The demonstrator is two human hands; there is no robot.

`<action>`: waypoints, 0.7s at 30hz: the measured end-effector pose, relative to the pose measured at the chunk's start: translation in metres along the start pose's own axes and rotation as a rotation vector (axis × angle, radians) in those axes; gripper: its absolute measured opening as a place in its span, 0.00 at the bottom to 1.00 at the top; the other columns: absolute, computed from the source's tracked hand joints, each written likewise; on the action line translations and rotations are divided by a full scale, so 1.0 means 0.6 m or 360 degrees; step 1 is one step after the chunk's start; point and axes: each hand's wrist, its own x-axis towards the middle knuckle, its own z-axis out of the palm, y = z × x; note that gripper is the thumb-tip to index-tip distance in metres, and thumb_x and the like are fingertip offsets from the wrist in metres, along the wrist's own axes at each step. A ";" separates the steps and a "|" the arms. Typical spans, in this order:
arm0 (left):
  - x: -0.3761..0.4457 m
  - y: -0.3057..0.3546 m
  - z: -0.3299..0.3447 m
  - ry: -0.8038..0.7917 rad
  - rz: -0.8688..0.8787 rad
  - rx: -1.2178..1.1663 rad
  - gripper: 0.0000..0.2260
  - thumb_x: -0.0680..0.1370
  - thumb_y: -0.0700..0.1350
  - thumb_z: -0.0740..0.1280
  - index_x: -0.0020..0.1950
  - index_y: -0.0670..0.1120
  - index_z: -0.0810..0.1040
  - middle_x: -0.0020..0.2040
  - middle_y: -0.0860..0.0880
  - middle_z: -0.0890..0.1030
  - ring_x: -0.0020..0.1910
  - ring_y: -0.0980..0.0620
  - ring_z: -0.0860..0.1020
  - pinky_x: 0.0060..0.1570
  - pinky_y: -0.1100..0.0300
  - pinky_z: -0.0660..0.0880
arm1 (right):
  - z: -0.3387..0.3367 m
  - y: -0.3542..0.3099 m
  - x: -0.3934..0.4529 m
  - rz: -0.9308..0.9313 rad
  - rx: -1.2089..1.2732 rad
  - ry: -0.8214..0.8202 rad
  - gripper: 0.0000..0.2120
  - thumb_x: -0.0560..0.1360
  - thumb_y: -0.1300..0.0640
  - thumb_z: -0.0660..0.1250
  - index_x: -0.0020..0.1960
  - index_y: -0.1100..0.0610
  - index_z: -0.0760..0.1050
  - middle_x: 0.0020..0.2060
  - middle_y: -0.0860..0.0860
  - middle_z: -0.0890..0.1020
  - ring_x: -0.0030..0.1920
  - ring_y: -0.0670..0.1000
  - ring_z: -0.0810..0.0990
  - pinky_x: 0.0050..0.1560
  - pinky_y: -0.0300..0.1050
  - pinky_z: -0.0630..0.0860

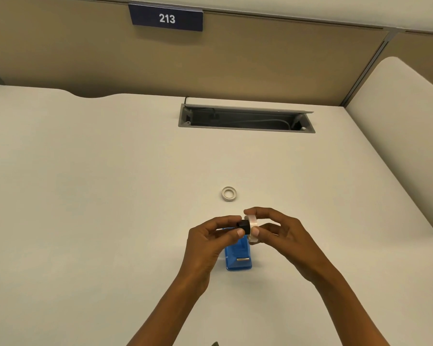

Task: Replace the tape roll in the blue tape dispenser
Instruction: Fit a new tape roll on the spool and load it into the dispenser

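The blue tape dispenser (237, 259) stands on the white desk (85, 196), partly hidden behind my hands, with its metal cutter facing me. My left hand (210, 242) pinches a small black spool core (244, 226) between thumb and fingers. My right hand (283, 236) holds a whitish tape roll (253, 229) on edge, right against the black core, just above the dispenser. A thin, nearly bare white tape ring (229, 194) lies flat on the desk beyond my hands.
An open grey cable tray (245, 119) is set into the desk near the back. A tan partition wall with a "213" sign (166, 18) rises behind the desk. A white side panel (395, 136) borders the right.
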 end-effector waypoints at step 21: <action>-0.002 0.006 -0.004 -0.0020 0.0044 -0.0030 0.11 0.68 0.39 0.73 0.48 0.50 0.83 0.43 0.55 0.86 0.45 0.60 0.82 0.41 0.73 0.75 | -0.002 0.004 0.000 0.0033 0.0135 0.0122 0.21 0.65 0.55 0.73 0.58 0.51 0.78 0.54 0.49 0.84 0.51 0.51 0.84 0.57 0.49 0.78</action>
